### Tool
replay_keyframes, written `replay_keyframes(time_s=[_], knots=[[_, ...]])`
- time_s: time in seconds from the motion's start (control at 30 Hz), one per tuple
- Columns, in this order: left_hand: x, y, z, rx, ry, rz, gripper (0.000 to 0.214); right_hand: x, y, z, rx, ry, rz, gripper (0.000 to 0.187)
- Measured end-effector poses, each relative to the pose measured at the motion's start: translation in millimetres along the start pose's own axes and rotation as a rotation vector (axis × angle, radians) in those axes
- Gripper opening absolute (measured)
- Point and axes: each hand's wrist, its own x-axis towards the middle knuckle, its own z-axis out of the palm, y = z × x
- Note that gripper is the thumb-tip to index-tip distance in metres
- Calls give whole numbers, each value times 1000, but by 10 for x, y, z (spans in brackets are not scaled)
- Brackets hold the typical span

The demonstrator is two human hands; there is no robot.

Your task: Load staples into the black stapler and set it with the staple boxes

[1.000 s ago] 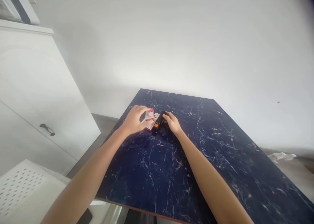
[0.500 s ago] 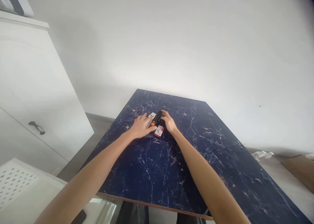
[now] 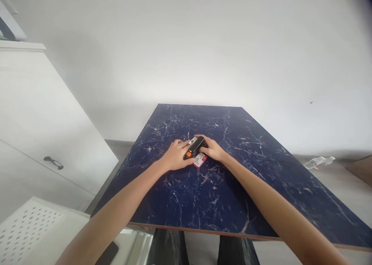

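A black stapler [image 3: 198, 144] with an orange patch at its near end lies slantwise on the dark blue marbled table, between my hands. My left hand [image 3: 176, 156] is closed on the near left end, its thumb along the near side. At the far right end my right hand [image 3: 213, 148] curls round the stapler, fingers over the far side and thumb on the near side. A small red-and-white box [image 3: 200, 160] lies just under the near side. Beyond the stapler, a white printed piece [image 3: 193, 140] shows partly, the rest of it covered.
The table [image 3: 232, 195] ends at a pale wall at the back. A white cabinet [image 3: 52, 114] stands at the left, with a white perforated surface [image 3: 31, 226] below it. Crumpled clear plastic [image 3: 319, 162] lies on the floor at the right.
My fingers have closed in on the stapler from both ends; before, the left fingers were spread and the right hand was looser beside it. The whole view has shifted a little.
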Motion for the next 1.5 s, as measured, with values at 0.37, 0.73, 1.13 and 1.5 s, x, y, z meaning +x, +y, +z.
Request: replay_keyframes(time_s=[0.37, 0.73, 1.13, 1.5], knots=[[214, 358, 35, -69, -130, 5, 79, -855, 92, -911, -53, -350, 86, 80], [147, 432, -59, -52, -158, 7, 47, -815, 54, -798, -55, -255, 6, 74], [106, 332, -143, -8, -155, -33, 45, -816, 72, -883, -62, -354, 126, 82], [140, 263, -140, -78, 193, -192, 48, -836, -7, -774, -170, -162, 148, 93]])
